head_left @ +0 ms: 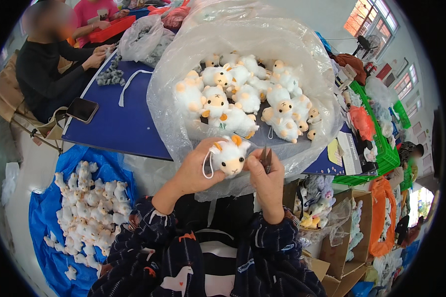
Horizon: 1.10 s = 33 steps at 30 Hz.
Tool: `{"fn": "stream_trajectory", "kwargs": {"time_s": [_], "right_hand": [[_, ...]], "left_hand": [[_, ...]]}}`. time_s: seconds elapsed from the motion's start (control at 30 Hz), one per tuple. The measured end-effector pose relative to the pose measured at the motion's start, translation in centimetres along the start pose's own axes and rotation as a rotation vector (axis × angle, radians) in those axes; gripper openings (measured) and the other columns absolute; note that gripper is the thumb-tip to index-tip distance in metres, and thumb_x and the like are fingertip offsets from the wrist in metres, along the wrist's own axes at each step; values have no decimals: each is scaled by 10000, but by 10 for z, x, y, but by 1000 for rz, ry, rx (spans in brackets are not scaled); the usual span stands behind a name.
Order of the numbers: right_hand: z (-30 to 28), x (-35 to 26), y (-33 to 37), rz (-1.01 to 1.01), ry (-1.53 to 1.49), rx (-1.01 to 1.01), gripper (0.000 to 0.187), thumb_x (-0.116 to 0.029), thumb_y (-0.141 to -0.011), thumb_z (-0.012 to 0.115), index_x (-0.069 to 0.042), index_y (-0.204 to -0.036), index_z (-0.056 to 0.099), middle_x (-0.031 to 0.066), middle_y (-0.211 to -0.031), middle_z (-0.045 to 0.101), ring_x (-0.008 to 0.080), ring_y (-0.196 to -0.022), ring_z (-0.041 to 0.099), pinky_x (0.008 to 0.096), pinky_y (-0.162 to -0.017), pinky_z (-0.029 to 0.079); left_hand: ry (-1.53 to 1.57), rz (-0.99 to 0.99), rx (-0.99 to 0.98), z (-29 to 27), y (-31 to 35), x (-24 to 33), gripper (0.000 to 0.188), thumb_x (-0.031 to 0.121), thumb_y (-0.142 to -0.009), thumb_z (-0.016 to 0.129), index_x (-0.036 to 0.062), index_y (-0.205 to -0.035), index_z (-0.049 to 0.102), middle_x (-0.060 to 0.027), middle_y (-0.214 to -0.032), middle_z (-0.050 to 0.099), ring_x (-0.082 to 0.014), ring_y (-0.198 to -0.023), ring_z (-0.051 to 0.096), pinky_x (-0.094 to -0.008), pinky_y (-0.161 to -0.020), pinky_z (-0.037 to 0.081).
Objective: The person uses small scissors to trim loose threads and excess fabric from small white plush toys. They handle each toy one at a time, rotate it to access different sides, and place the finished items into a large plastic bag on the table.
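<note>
My left hand is closed around a small white plush sheep with orange horns, a peach muzzle and a white hanging loop. The toy's face points toward me. In my right hand is a small pair of dark thread snips, blades pointing up beside the toy; the fingers are wrapped round the handles. My right fingertips come close to the toy's side; whether they touch it I cannot tell. Just beyond my hands, a large clear plastic bag lies open on the blue table, holding many similar plush sheep.
Down to the left, more white plush toys lie on a blue sheet. A phone rests at the table's left edge. Two other people sit at the far left. Green crates and cardboard boxes with plush toys stand at the right.
</note>
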State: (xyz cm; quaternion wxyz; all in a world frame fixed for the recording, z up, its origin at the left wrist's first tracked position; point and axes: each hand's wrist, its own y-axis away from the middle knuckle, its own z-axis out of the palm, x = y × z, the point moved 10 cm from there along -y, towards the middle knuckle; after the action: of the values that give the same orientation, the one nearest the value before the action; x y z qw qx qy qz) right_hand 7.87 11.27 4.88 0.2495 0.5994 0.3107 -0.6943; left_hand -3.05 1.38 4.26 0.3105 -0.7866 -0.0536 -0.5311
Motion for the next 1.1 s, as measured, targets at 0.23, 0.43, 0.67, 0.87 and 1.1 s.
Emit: {"fn": "stream_trajectory", "kwargs": {"time_s": [0.23,0.43,0.67,0.87,1.1], "right_hand": [[7,6,-4,-43,62,-66,233,-179,-852,614,30,-941,562,4,-820,570,48,-742,493,194,-662,413],[7,47,-11,194,-388,1,197,-169,-862,585,5,-948,549,-11,-725,532,19,-498,389,187,-437,294],[-4,16,-9,-108,62,48,165,-126,-839,602,-1,-940,567,-7,-715,536,41,-519,419,192,-449,316],[20,-10,23,-405,592,-126,275,-27,-705,705,-42,-951,584,33,-764,563,88,-626,524,211,-532,410],[16,20,9,-209,349,-103,201,-21,-764,647,-20,-954,584,20,-759,587,28,-637,499,188,-534,399]], "left_hand": [[365,-166,-173,19,6,-24,570,119,-695,675,0,-1207,456,-95,-1117,546,-166,-1026,526,-309,-886,415],[401,-172,-45,18,8,-34,537,134,-736,687,-15,-1200,460,-78,-1088,568,-126,-981,532,-284,-862,425],[438,-303,38,9,4,-42,461,168,-744,698,-26,-1123,522,-66,-1004,610,-108,-905,559,-266,-790,455],[497,-308,110,6,-3,-46,417,183,-766,685,-23,-1097,537,-60,-1000,609,-114,-890,563,-268,-775,461],[711,-410,36,10,-10,-63,418,170,-832,584,-24,-1181,461,-84,-1071,557,-137,-937,554,-282,-793,464]]}}
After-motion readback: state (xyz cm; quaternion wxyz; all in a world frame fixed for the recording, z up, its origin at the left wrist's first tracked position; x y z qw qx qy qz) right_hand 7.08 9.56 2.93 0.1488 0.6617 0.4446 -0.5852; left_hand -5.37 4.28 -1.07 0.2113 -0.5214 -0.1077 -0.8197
